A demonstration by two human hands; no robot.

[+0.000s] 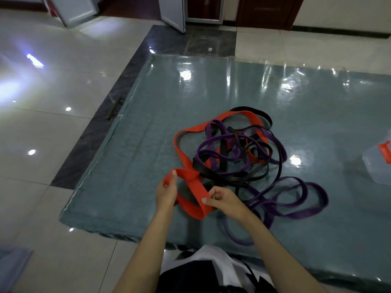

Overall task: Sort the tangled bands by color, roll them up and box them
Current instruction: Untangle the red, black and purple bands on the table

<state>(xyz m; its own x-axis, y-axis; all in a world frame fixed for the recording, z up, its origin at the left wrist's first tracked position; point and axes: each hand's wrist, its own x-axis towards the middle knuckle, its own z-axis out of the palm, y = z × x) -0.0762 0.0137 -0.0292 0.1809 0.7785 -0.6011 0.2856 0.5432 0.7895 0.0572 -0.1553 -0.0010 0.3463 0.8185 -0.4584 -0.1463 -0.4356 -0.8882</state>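
Red band (191,180) lies at lower centre of the frame, its far loop in the tangle (239,153). The left hand (167,192) and right hand (224,200) both pinch it with curled fingers. It looks soft, stretchy and light; better grip near the fold.

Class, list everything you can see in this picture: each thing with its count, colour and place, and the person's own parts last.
red band: count unclear, red, left of the tangle
purple bands: count unclear, purple, tangle's middle and right
black bands: count unclear, black, tangle's middle
mat: one, grey-green, glossy, on the tiled floor
box: one, clear with a red clasp, right edge
left hand: pinches the red band
right hand: grips the red band
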